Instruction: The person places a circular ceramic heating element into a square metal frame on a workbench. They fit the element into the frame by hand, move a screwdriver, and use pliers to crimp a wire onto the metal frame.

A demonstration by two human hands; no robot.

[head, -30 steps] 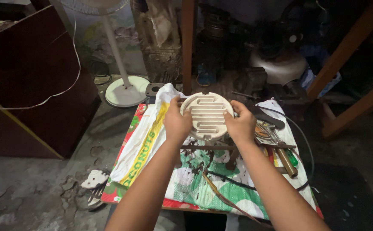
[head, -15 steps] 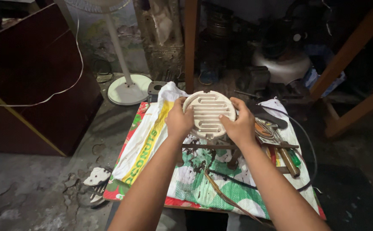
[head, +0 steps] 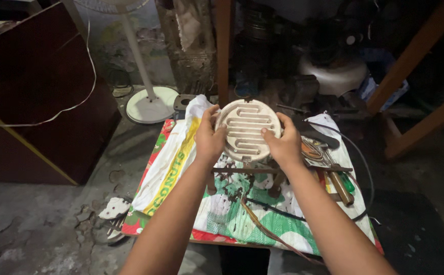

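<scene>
Left hand (head: 209, 140) and right hand (head: 284, 145) grip the round grooved plate (head: 246, 130) by its rim, raised above the metal stand (head: 278, 173); grooves appear empty; plate not yet seated on stand.

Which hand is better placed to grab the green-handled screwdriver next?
Right. Both hands grip the round grooved plate, but the right hand sits nearer the green-handled screwdriver; the left hand would probably cross over.

The grooved disc (head: 247, 130) sits between both hands above the table (head: 222, 224), fan base (head: 152, 104) behind-left.
</scene>
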